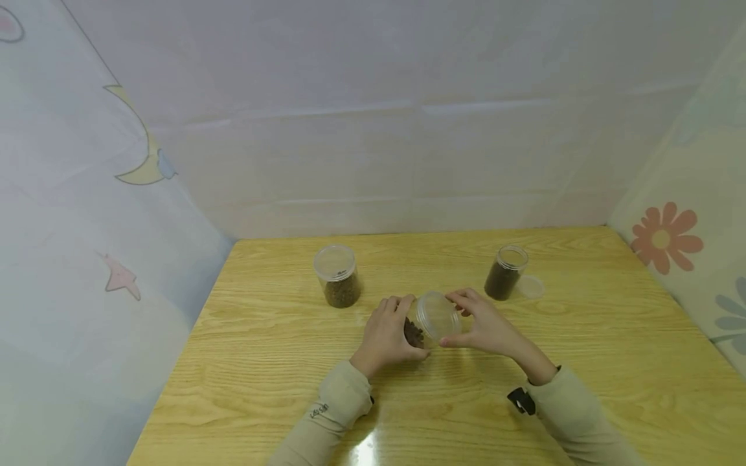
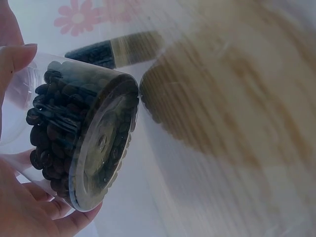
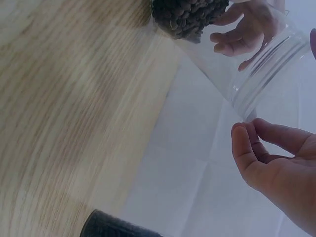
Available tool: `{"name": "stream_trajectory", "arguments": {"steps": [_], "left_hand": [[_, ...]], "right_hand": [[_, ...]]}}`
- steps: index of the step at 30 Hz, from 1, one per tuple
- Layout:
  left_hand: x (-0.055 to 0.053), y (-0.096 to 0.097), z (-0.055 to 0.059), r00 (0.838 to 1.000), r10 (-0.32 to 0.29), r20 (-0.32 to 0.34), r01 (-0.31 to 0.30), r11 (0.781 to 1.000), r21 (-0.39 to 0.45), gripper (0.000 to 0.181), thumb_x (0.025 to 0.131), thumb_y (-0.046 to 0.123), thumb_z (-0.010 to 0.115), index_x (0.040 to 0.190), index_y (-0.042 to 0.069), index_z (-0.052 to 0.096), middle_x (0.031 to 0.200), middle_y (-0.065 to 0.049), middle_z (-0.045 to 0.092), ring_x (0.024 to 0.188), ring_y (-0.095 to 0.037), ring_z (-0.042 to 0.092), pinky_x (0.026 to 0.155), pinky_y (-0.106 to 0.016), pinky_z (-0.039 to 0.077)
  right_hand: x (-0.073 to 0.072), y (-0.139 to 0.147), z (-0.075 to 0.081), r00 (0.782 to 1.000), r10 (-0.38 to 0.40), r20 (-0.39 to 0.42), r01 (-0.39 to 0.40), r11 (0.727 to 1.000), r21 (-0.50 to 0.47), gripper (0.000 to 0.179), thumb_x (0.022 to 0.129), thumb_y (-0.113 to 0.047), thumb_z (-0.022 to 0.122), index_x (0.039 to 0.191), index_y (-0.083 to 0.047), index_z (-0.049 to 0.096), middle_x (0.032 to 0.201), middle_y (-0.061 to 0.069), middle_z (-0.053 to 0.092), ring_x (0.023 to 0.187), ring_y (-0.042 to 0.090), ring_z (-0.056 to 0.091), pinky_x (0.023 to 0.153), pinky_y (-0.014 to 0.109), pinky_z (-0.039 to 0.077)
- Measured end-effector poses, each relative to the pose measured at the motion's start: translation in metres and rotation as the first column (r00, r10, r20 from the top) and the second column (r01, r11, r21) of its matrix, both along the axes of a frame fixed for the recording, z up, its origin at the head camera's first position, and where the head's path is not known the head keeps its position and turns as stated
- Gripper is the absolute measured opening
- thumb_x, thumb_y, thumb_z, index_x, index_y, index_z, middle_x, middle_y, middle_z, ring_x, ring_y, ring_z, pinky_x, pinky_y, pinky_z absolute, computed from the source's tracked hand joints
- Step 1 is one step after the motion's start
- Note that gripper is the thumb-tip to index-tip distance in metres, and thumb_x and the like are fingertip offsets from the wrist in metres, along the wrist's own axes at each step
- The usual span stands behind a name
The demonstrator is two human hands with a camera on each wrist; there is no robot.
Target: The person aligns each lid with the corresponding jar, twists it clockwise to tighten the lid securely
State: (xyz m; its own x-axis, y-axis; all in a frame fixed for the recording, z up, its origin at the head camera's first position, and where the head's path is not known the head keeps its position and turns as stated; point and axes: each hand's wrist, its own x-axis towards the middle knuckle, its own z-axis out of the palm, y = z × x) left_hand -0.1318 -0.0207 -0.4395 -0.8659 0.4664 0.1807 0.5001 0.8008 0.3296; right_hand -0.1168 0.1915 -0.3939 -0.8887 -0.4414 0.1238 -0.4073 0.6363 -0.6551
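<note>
My left hand (image 1: 387, 336) grips a clear plastic jar (image 2: 81, 123) around its side, holding it tilted with the mouth turned to the right. Dark oval beans (image 2: 59, 118) lie in its lower part. At the mouth, my right hand (image 1: 486, 327) pinches what looks like a clear round lid (image 1: 441, 317) by its edge, thumb on the near side and fingers on the far side. In the right wrist view the jar's threaded rim (image 3: 269, 69) lies just beside those fingertips (image 3: 242, 129). Whether the lid touches the rim is hard to tell.
Behind the left hand stands a jar (image 1: 342, 291) of brown granules, seemingly lidded. At the back right is a narrower jar (image 1: 502, 279) with dark contents, its top uncovered. A pale lid (image 1: 531, 287) lies beside it on the wooden table (image 1: 262, 362). Printed cloth walls enclose the table.
</note>
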Motion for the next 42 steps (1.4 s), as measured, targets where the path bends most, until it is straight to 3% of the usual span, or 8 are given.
{"name": "stream_trajectory", "arguments": {"steps": [8, 16, 23, 33, 42], "left_hand": [[0.001, 0.002, 0.002, 0.999, -0.022, -0.032, 0.022, 1.000, -0.020, 0.094, 0.056, 0.058, 0.078, 0.131, 0.015, 0.039, 0.115, -0.006, 0.051, 0.103, -0.021, 0.049, 0.082, -0.036, 0.047], [0.000, 0.003, 0.002, 0.999, -0.021, -0.037, 0.020, 0.999, -0.036, 0.096, 0.056, 0.059, 0.077, 0.132, 0.014, 0.038, 0.115, -0.006, 0.051, 0.102, -0.021, 0.049, 0.082, -0.035, 0.047], [0.001, 0.003, 0.003, 1.000, -0.017, -0.023, 0.016, 0.999, -0.033, 0.095, 0.056, 0.058, 0.078, 0.131, 0.015, 0.038, 0.116, -0.007, 0.050, 0.103, -0.021, 0.048, 0.082, -0.036, 0.047], [0.000, 0.002, 0.001, 1.000, -0.011, -0.015, 0.011, 0.999, -0.031, 0.095, 0.056, 0.058, 0.078, 0.132, 0.015, 0.038, 0.116, -0.007, 0.050, 0.104, -0.021, 0.048, 0.082, -0.037, 0.047], [0.000, 0.002, 0.001, 1.000, -0.008, -0.008, 0.008, 1.000, -0.030, 0.097, 0.056, 0.057, 0.078, 0.133, 0.015, 0.036, 0.116, -0.006, 0.050, 0.103, -0.021, 0.048, 0.082, -0.036, 0.047]], "right_hand": [[-0.006, 0.005, 0.003, 0.994, 0.055, -0.097, -0.059, 0.997, -0.045, 0.078, 0.066, -0.030, 0.081, 0.126, 0.006, 0.046, 0.116, 0.017, 0.048, 0.097, 0.031, 0.051, 0.078, 0.046, 0.046], [-0.011, 0.006, 0.005, 0.988, 0.134, -0.072, -0.132, 0.990, 0.042, 0.084, 0.064, -0.034, 0.082, 0.129, 0.005, 0.043, 0.125, 0.018, 0.042, 0.104, 0.036, 0.048, 0.082, 0.049, 0.045], [-0.010, 0.005, 0.002, 0.992, 0.108, -0.070, -0.107, 0.994, 0.028, 0.083, 0.065, -0.034, 0.082, 0.127, 0.005, 0.045, 0.121, 0.015, 0.044, 0.101, 0.033, 0.050, 0.081, 0.049, 0.045], [-0.004, -0.003, 0.004, 0.999, -0.023, 0.025, 0.023, 1.000, 0.004, 0.078, 0.067, -0.040, 0.079, 0.123, 0.004, 0.050, 0.114, 0.015, 0.051, 0.096, 0.031, 0.052, 0.077, 0.048, 0.047], [-0.008, 0.003, 0.008, 0.996, 0.080, -0.045, -0.078, 0.996, 0.035, 0.089, 0.065, -0.040, 0.080, 0.131, 0.004, 0.041, 0.123, 0.019, 0.042, 0.107, 0.037, 0.045, 0.082, 0.052, 0.043]]}}
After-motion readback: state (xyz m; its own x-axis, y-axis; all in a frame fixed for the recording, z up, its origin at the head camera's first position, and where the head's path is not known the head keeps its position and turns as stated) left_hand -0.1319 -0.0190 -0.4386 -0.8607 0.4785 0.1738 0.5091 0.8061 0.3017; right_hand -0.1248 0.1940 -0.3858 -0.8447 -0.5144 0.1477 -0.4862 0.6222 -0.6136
